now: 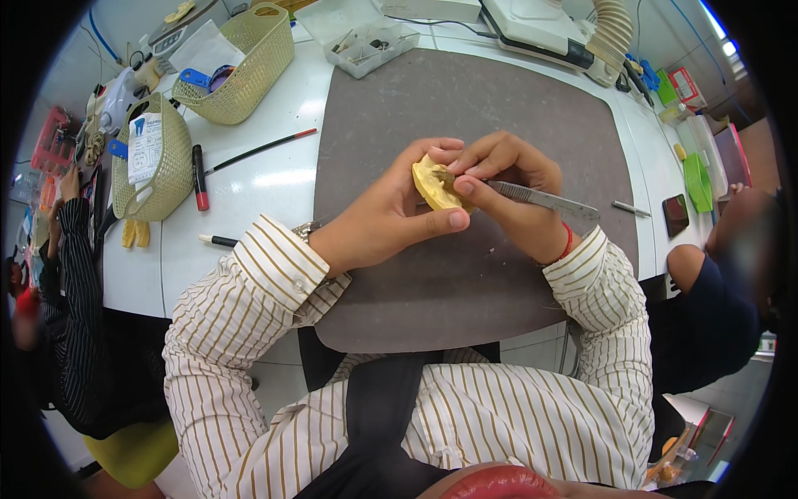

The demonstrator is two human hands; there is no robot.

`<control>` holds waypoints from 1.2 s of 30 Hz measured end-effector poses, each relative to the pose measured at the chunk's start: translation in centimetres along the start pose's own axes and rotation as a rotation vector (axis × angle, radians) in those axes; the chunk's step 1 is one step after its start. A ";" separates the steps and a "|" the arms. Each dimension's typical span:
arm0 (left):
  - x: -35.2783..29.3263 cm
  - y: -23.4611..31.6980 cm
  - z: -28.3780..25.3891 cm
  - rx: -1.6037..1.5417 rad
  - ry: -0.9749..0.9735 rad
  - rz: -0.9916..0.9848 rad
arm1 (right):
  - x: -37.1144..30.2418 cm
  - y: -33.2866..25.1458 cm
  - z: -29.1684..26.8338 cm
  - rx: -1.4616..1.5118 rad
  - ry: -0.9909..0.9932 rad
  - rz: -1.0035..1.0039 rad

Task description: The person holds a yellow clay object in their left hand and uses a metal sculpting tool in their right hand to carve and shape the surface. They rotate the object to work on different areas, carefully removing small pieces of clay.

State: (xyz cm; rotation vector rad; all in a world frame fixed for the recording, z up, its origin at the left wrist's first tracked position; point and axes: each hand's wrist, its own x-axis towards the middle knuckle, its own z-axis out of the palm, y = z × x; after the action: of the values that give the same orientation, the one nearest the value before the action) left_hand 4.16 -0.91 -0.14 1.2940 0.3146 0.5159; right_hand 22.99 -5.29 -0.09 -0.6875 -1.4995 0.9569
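Yellow cast (pixel 428 179), one, in left hand (pixel 378 200); one tool (pixel 553 200) in right hand (pixel 532 168)

"Where does room remain to pass?"

"Over the brown mat (pixel 474 100), a broad stretch lies beyond the left hand (pixel 386 200) and right hand (pixel 515 191), bounded at the far side by a clear box (pixel 371 51) and white machine (pixel 536 29); another opens nearer, between the forearms"

"And the sides?"

"At left, a slim black rod (pixel 258 153) slants toward the mat, a marker (pixel 199 177) and two baskets (pixel 173 158) behind it; at right, a flat metal tool (pixel 544 200) juts past the fingers, with a phone (pixel 676 214) farther out"
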 end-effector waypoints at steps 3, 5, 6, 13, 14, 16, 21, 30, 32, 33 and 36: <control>0.0 0.0 -0.1 -0.004 -0.014 -0.011 | 0.0 0.0 -0.2 -0.013 -0.014 0.036; 0.0 -0.1 0.0 -0.020 0.001 0.013 | 0.0 0.0 -0.3 -0.025 -0.020 0.052; 0.0 -0.1 0.1 -0.028 0.009 0.025 | 0.0 -0.1 -0.3 -0.033 -0.022 0.054; 0.0 -0.1 0.0 -0.013 0.025 0.017 | 0.1 0.0 0.0 0.005 -0.001 0.063; 0.0 -0.2 0.0 -0.016 0.029 0.016 | 0.0 0.0 -0.1 -0.008 -0.008 0.069; 0.0 0.0 0.0 -0.023 0.034 0.005 | 0.1 -0.1 -0.3 -0.032 -0.017 0.077; 0.0 -0.3 0.1 -0.063 0.055 -0.005 | 0.0 -0.3 -0.1 -0.018 -0.008 0.108; 0.3 -0.2 -1.2 0.249 0.163 0.000 | -0.1 0.0 -0.1 -0.003 0.025 0.100; 0.4 -0.6 -1.3 0.139 0.279 -0.002 | 0.1 0.1 0.1 0.002 0.065 0.078; 0.4 -0.3 -1.2 0.090 0.297 -0.038 | 0.1 -0.1 0.2 0.001 0.090 0.078; 0.3 -0.1 -1.1 -0.120 0.322 -0.036 | 0.0 -0.2 0.3 -0.044 0.139 0.092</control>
State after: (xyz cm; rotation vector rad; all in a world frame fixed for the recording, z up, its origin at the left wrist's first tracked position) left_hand 3.85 0.16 -0.53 1.0862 0.5650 0.7036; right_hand 22.73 -5.47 0.05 -0.8438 -1.3793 0.9278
